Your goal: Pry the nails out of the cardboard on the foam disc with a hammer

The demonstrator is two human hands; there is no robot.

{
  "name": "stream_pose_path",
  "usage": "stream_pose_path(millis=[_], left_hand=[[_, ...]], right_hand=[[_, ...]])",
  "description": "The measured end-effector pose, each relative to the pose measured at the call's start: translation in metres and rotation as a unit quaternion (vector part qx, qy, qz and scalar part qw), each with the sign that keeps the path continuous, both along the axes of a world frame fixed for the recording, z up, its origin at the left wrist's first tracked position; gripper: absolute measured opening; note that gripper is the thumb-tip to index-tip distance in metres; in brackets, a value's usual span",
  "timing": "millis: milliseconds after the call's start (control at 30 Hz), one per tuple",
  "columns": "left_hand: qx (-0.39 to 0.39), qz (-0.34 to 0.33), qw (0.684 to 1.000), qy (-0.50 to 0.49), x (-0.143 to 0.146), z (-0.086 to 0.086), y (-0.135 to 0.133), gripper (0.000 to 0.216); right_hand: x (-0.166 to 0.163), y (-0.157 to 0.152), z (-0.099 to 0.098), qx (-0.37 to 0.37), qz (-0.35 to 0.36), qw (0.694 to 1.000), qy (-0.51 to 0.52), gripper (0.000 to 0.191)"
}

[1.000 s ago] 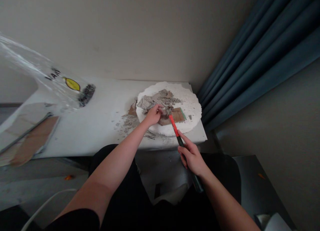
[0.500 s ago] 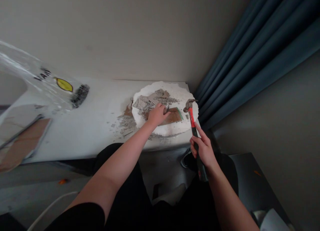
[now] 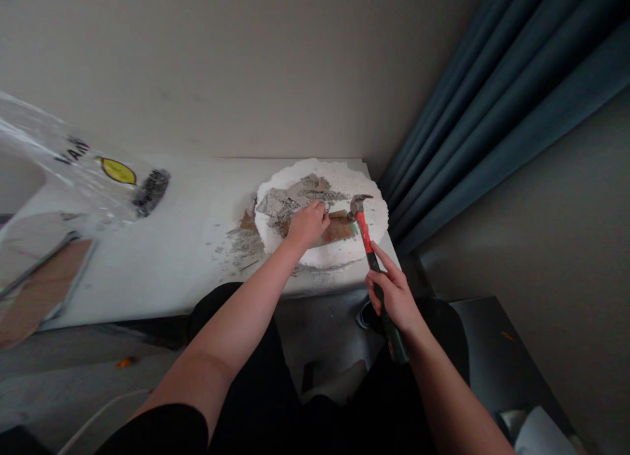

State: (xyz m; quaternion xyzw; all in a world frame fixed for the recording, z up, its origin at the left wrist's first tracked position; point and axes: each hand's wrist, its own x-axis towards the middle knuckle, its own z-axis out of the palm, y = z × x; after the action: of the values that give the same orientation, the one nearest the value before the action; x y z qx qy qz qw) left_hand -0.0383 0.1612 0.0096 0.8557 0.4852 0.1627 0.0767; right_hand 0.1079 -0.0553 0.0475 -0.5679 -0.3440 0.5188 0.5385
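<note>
My right hand (image 3: 391,292) is wrapped around the dark grip of a claw hammer (image 3: 363,232) with a red neck and a metal head. The hammer's head is over the right end of a flat brown piece (image 3: 337,228) with a greenish edge. Against that piece my left hand (image 3: 309,222) is closed in a pinch; whatever its fingertips hold is hidden. Beneath lies a white, ragged-edged round slab (image 3: 370,179). Grey broken fragments (image 3: 283,202) and crumbs are strewn on the slab, just beyond my left hand.
The white table (image 3: 191,251) has grey crumbs (image 3: 246,245) left of the slab. A clear plastic bag (image 3: 105,192) with a yellow print and dark bits lies further left, near a brown panel (image 3: 46,287). A blue curtain (image 3: 457,107) hangs at the right.
The hammer and my right hand have moved left, bringing the hammer's head to the brown piece's right end. My left hand stays pinched at that piece. The view has shifted slightly.
</note>
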Motion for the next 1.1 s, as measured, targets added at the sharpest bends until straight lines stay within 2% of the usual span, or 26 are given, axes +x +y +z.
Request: stream_pose_path(millis=[200,400,567,800,1100], left_hand=[[0.003,-0.040,0.998,-0.057,-0.017,0.007,0.002,0.027],[-0.009,-0.116,0.992,-0.052,-0.018,0.002,0.000,0.027],[-0.094,-0.092,0.981,-0.142,-0.009,-0.008,0.004,0.027],[-0.140,-0.082,0.953,-0.255,-0.013,-0.016,0.011,0.020],[-0.164,-0.078,0.953,-0.242,-0.035,-0.010,0.003,0.026]], right_hand=[[-0.001,0.001,0.002,0.007,-0.007,1.000,0.002,0.078],[-0.002,0.002,0.002,0.005,-0.007,1.000,-0.005,0.078],[-0.003,0.003,0.000,0.003,-0.006,1.000,-0.007,0.078],[-0.002,0.003,-0.001,0.000,-0.007,1.000,-0.005,0.077],[-0.005,0.004,0.004,0.001,-0.004,1.000,0.006,0.079]])
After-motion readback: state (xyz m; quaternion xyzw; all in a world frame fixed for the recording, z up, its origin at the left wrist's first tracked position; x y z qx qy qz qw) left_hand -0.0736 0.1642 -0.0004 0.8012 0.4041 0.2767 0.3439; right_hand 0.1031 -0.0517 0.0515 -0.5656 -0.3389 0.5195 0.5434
